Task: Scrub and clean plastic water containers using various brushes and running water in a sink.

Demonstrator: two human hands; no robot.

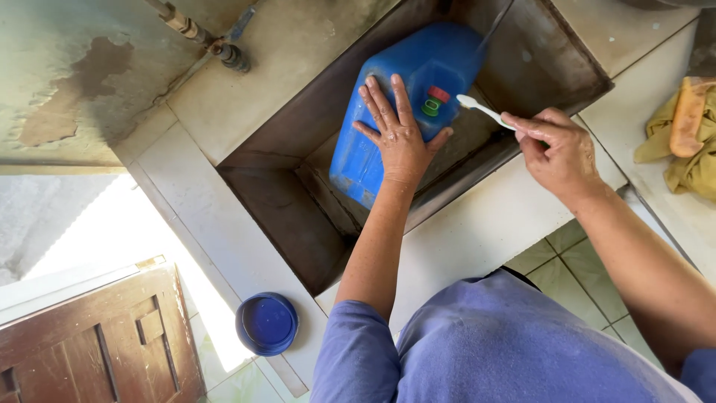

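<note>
While the blue jerrycan [395,104] is lying on its side inside the dark concrete sink [276,216], the left hand [397,134] is pressing flat on its upper face with the fingers spread wide, palm down near the can's middle. A small red-and-green sticker [434,101] is showing on the can just beside that hand's fingertips. The right hand [556,149] is hovering past the can's edge, above the sink's near rim, its fingers pinched around the handle of a white toothbrush [483,110] — the brush head is pointing toward the can and sitting just beside the sticker, though whether the bristles are touching the plastic cannot be told. A round blue lid [267,322] is resting on the pale worktop [477,224], well apart from the can, at the sink's other side. A yellow cloth [690,149] is lying on the worktop beyond the right hand, far from the can.
</note>
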